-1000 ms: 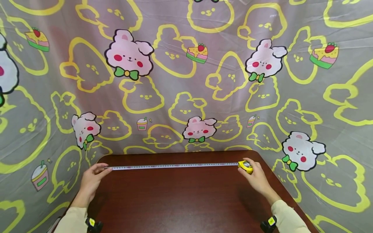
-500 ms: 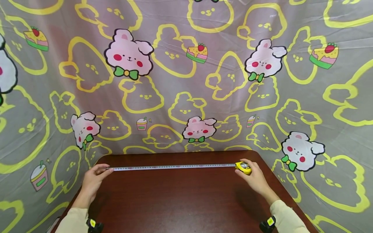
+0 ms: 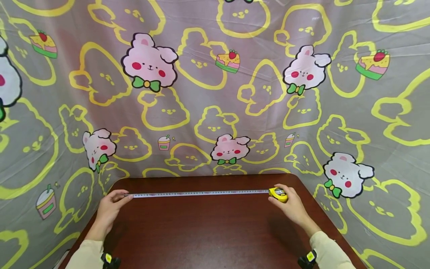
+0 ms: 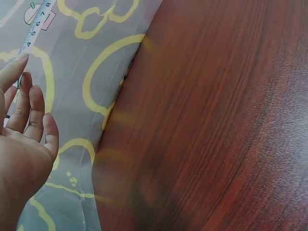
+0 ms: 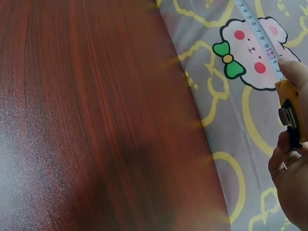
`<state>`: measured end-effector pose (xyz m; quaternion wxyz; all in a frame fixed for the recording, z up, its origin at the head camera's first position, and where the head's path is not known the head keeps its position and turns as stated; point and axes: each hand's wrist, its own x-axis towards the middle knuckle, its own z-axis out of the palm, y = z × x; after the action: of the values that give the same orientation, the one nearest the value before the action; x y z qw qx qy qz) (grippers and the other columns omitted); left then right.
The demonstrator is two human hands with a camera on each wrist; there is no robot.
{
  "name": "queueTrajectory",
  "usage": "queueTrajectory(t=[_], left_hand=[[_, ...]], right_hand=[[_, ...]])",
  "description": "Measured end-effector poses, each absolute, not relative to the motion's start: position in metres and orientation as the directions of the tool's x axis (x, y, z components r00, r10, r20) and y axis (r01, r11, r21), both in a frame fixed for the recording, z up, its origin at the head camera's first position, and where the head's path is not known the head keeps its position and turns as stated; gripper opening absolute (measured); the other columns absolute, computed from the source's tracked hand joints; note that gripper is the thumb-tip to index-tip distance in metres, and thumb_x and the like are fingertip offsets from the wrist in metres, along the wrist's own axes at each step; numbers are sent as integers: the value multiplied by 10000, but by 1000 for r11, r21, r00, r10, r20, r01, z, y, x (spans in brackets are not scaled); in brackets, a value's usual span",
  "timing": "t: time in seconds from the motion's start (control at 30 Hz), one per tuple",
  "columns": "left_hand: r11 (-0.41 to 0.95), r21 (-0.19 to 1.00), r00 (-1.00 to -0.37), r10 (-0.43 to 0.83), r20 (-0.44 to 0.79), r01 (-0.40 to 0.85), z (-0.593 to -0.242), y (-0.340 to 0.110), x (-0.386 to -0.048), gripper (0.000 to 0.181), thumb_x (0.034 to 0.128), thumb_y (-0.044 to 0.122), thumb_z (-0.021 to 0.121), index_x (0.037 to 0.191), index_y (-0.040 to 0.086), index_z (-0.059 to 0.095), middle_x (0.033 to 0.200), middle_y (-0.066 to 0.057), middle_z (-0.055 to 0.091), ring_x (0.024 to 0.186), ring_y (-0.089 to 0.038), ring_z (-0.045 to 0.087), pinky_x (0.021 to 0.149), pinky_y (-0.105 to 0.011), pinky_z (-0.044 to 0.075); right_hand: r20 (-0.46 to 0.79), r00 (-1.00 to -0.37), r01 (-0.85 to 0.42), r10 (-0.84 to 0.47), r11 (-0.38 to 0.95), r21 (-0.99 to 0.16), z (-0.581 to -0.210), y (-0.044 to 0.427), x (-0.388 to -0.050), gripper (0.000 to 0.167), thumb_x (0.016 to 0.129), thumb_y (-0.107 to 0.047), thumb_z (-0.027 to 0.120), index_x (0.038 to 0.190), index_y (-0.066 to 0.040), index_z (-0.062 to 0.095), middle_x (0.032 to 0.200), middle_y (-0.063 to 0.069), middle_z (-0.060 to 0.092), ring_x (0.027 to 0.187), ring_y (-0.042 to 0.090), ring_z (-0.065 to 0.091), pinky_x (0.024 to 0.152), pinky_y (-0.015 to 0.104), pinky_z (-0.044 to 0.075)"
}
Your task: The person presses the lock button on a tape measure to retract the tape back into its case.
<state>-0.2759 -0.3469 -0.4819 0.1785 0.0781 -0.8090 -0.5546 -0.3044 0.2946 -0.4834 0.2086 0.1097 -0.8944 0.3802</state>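
A yellow tape measure (image 3: 278, 194) with dark parts is gripped by my right hand (image 3: 293, 209), thumb and fingers on either side of its case. From its mouth the white blade (image 3: 201, 193) runs straight across to the left, held above the table. My left hand (image 3: 108, 212) pinches the blade's free end between thumb and fingers. In the left wrist view, numbers show on the blade (image 4: 36, 26) just past the fingertips. The right wrist view has a red-marked 50 on the blade (image 5: 262, 38) near the case; part of the case is cut off by the frame edge.
A dark reddish-brown wooden table (image 3: 201, 231) lies below both hands. Grey cloth (image 3: 195, 112) printed with yellow outlines and white bunny faces hangs around its back and sides. Each forearm wears a black wrist camera, such as the left wrist camera (image 3: 110, 260).
My right hand has shifted left with the tape measure, and my left hand slightly right. The stretch of blade between them has become a little shorter.
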Motion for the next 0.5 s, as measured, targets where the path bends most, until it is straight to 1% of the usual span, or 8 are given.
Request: queueTrajectory(t=[0.23, 0.5], left_hand=[[366, 928, -927, -320, 197, 70, -483, -344, -276, 514, 931, 335, 805, 1249, -32, 638, 966, 94, 675, 907, -66, 570, 790, -220, 431], [382, 923, -937, -305, 169, 42, -485, -342, -275, 535, 924, 374, 805, 1251, -17, 642, 1014, 37, 685, 921, -94, 573, 798, -241, 433]], right_hand=[[464, -884, -374, -49, 670, -641, -484, 289, -303, 572, 850, -330, 875, 1315, -109, 626, 1093, 137, 562, 958, 270, 550, 785, 385, 468], [447, -893, -368, -54, 661, -654, -484, 279, -301, 556, 842, -356, 879, 1294, -147, 630, 1077, 109, 558, 946, 247, 543, 774, 373, 474]])
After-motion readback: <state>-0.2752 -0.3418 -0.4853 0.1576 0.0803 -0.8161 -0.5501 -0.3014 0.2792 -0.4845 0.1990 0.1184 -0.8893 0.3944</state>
